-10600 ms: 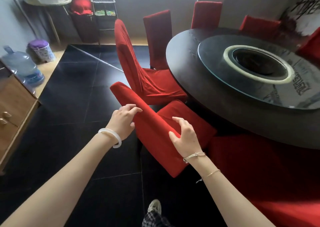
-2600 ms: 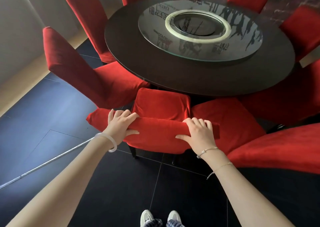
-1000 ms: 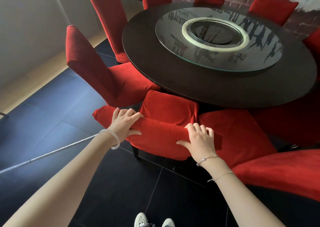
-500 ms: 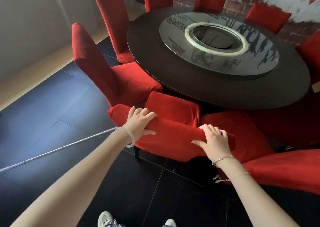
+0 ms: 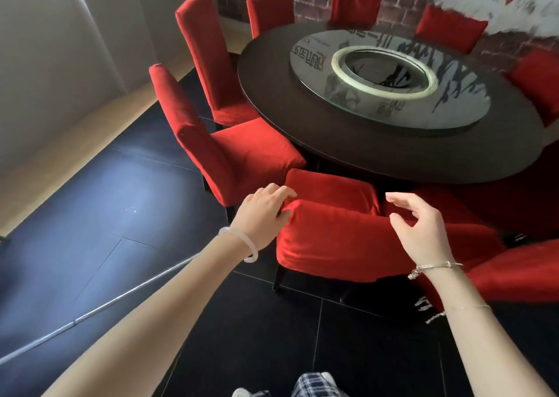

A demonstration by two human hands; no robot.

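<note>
**One hand on the chair, the other off it**

Stands behind a red-covered chair (image 5: 341, 242) drawn in at a round dark table (image 5: 363, 151), with the seat reaching up to the table's edge and the back turned towards the camera. Holds the top left corner of the chair back with the left hand (image 5: 263, 215), fingers bent over the upper edge and thumb set against the near face of the cloth. Has the right hand (image 5: 423, 230) clear of the cloth, just above the right end of the chair back, fingers spread and loosely curved, with nothing in it.

Wears a pale bangle (image 5: 245, 245) on the left wrist and a thin silver bracelet (image 5: 435, 266) on the right.

Just to the left, a second chair (image 5: 236, 154) in the same red cover, turned at an angle, its seat close to the held one. Low on the right, a third chair (image 5: 514, 275), near the right forearm. More red chairs all round the table.

On the table, a glass turntable (image 5: 317, 63) with a pale ring (image 5: 335, 63) at its middle.

Underfoot, a black tiled floor (image 5: 121, 215), crossed at the left by a thin metal strip (image 5: 90, 315). At the bottom edge, checked trousers (image 5: 314, 384).
</note>
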